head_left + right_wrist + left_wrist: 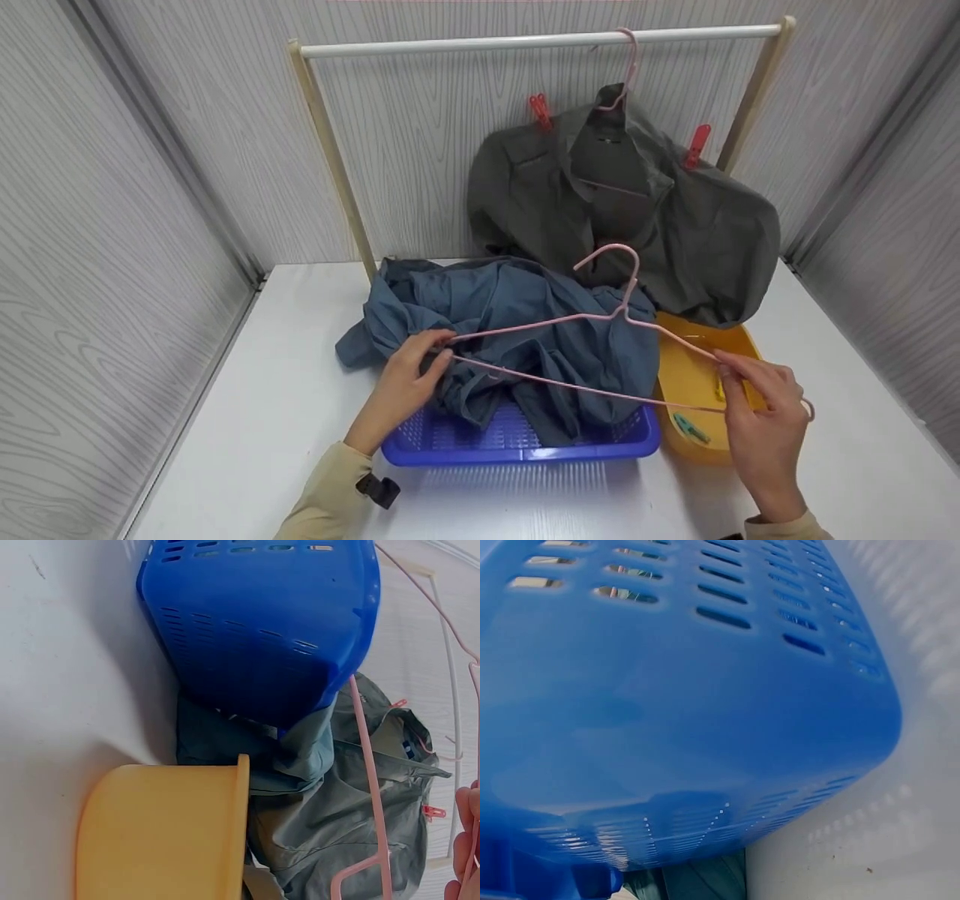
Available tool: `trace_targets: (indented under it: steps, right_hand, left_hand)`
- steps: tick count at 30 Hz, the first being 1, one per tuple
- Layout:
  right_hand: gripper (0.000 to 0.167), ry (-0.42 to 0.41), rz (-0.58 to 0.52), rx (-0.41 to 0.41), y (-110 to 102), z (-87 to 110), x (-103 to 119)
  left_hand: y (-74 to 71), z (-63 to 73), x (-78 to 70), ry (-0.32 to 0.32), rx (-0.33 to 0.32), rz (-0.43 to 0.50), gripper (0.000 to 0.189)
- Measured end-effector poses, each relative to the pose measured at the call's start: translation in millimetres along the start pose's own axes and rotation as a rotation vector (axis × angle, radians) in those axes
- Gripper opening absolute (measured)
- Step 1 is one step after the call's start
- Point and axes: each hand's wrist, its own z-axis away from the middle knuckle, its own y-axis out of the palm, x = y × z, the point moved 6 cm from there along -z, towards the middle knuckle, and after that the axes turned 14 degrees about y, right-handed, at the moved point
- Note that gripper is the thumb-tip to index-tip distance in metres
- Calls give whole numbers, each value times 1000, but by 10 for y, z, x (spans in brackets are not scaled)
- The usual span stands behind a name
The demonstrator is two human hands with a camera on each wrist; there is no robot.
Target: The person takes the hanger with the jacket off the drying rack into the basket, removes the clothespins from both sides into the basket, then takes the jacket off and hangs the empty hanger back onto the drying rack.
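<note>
A pink wire clothes hanger (555,322) is held over the blue basket, its hook pointing up. My left hand (409,375) pinches its left end between fingers and thumb. My right hand (769,424) grips the sloping right arm; its fingertips (469,832) show at the right edge of the right wrist view. Beneath the hanger, a crumpled blue-grey garment (495,300) fills the blue plastic basket (525,454) and spills over its left and back sides. The left wrist view shows only the basket's outside wall (690,712) and the table; the hand is hidden there.
Behind, a dark grey jacket (517,195) hangs from a white rail (450,45) on another pink hanger (632,60), with red clothespins (697,146) at its shoulders. A yellow tub (712,442) holding a green clothespin (690,428) stands right of the basket. Panels enclose the white table.
</note>
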Motion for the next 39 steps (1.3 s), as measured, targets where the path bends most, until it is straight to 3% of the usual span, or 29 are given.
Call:
trace_targets:
  steps: [13,20,23,29,39]
  right_hand:
    - [28,24,0,-17,37,-51,61]
    - [29,-31,-85,-13,24,-45,334]
    - [28,-28,-67,-16,40,-64,318]
    - [30,-26,-21,-34,91,-125,177]
    - [27,13,-28,-25,154,-164,162]
  left_hand:
    - [-14,-27,-5,26,-27,-12,27]
    - [-13,-57,38,26,-42,31,27]
    - [-52,-62,58,18,-45,28,27]
    - [-262,-145,192,-39,-73,26,27]
    - [-837,-540,561,-95,-197,-78,29]
